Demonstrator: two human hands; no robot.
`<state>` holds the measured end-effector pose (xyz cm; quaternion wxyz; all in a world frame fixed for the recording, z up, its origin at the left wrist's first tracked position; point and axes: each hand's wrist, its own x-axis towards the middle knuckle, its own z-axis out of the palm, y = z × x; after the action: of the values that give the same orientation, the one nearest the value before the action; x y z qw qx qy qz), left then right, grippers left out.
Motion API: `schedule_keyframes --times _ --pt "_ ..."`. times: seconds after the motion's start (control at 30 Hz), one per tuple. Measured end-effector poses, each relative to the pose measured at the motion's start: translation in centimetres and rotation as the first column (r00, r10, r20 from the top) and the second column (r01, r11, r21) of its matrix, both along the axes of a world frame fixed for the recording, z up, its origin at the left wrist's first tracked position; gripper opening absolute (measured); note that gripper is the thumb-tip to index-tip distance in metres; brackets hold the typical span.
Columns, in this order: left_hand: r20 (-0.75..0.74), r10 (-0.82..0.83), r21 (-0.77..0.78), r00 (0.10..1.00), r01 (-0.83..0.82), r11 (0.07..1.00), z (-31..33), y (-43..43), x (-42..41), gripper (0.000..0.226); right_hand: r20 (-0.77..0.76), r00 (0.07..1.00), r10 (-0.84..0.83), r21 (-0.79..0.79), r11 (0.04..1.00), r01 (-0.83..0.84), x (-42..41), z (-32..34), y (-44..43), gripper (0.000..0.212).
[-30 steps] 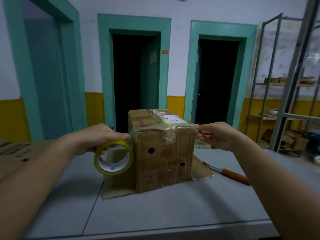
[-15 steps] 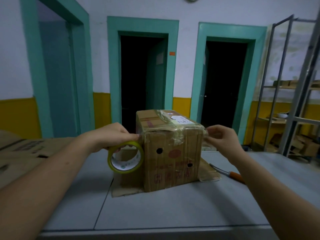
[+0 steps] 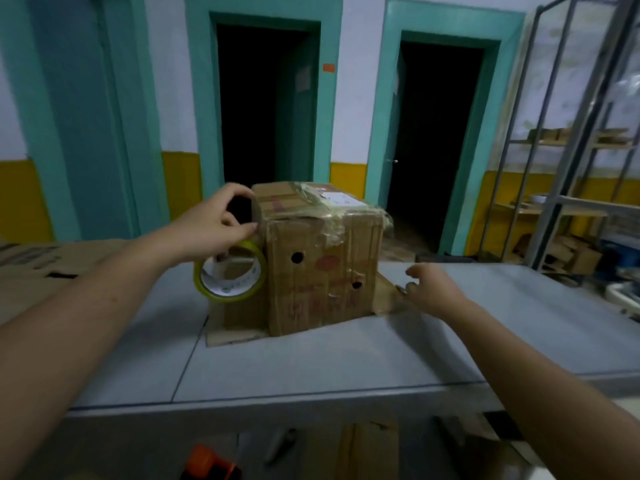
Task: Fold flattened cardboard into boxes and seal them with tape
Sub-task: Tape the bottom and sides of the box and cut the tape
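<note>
Best keep the strip taut and pressed flat for cutting. The left hand (image 3: 218, 226) grips the round yellow tape roll (image 3: 230, 277) against the left face of the dented corrugated box (image 3: 322, 271). The right hand (image 3: 431, 287), fingers loose and empty, hovers by a metal tool tip (image 3: 401, 289). The box stands on a flat cardboard sheet (image 3: 235, 327) on the grey worktop (image 3: 311, 368), with glossy tape (image 3: 329, 220) wrinkled across its top.

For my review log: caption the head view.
Left hand holds tape roll beside taped cardboard box; right hand low over table.
</note>
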<state>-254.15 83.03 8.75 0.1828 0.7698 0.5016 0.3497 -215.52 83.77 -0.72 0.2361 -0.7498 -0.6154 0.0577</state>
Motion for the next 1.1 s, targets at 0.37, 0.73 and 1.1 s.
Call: schedule_keyframes --times 0.37,0.73,1.1 --pt "-0.107 -0.106 0.059 0.989 0.113 0.992 -0.3 1.2 0.4 0.046 -0.064 0.985 -0.159 0.008 0.987 0.16 6.2 -2.4 -0.4 0.028" --pt "-0.074 -0.161 -0.057 0.984 0.157 0.986 1.2 0.9 -0.9 0.069 -0.201 0.761 0.617 0.484 0.738 -0.47 -12.3 5.9 -11.4 0.015" --pt "-0.088 -0.169 -0.079 0.982 0.162 0.984 1.5 0.5 -0.8 0.07 -0.232 0.754 0.614 0.34 0.778 -0.528 -17.5 4.5 -10.7 0.022"
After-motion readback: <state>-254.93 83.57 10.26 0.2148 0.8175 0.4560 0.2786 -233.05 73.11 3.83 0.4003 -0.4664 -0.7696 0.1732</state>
